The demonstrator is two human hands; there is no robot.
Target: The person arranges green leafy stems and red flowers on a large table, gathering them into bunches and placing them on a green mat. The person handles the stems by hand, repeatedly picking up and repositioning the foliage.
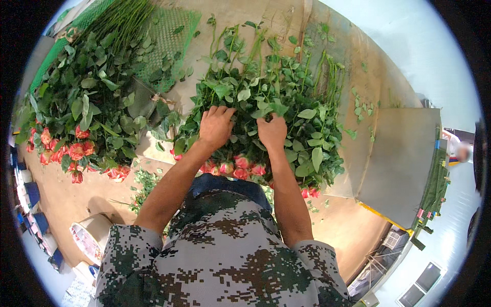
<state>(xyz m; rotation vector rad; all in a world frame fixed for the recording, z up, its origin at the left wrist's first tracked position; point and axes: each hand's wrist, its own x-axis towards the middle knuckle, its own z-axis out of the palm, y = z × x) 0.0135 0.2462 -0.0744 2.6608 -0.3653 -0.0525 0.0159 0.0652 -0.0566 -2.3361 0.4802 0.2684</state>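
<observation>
A wide pile of long-stemmed roses [250, 92] lies across the table before me, green leaves and stems toward the far side. Their pink-red blooms [240, 166] hang at the near edge, by my waist. My left hand [217, 126] is closed among the leaves at the pile's left-middle, fingers curled down and the tips hidden. A little to its right, my right hand [272, 131] is also closed, its bent fingers and thumb gripping into the foliage. The exact stems held are covered by leaves.
A larger heap of roses [97, 97] with orange-red blooms lies at the left, beside green mesh [176, 38]. A grey panel [396, 163] stands at the right table end. A white bucket [92, 235] sits on the floor at lower left, near fallen leaves [147, 184].
</observation>
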